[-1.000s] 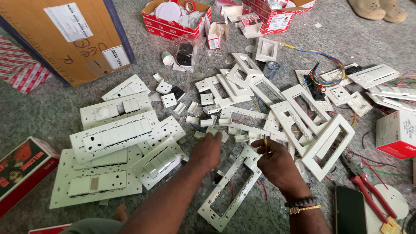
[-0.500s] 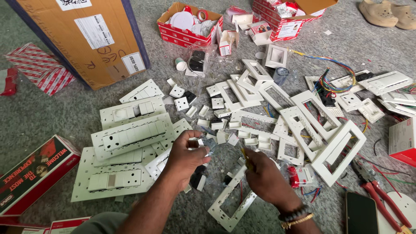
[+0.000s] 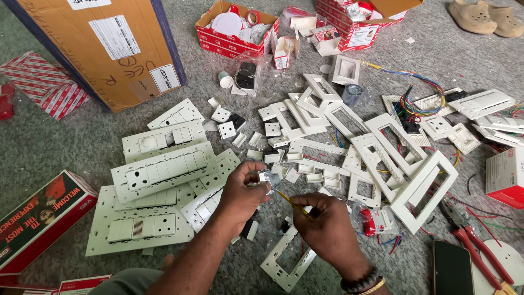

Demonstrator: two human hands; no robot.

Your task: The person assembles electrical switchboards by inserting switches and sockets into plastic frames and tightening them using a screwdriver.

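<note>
Both hands have drawn apart at lower centre. Left hand (image 3: 240, 194) pinches a switch (image 3: 267, 177); right hand (image 3: 322, 226) grips a yellow screwdriver (image 3: 287, 201) touching it.

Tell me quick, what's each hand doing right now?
Left hand: closed on a small white switch module.
Right hand: closed on a thin yellow tool, tip toward the module.

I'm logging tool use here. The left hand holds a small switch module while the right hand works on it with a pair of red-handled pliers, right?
Not quite: the head view shows the right hand holding a yellow-handled screwdriver; the pliers lie on the floor. The left hand does hold the switch module.
</note>
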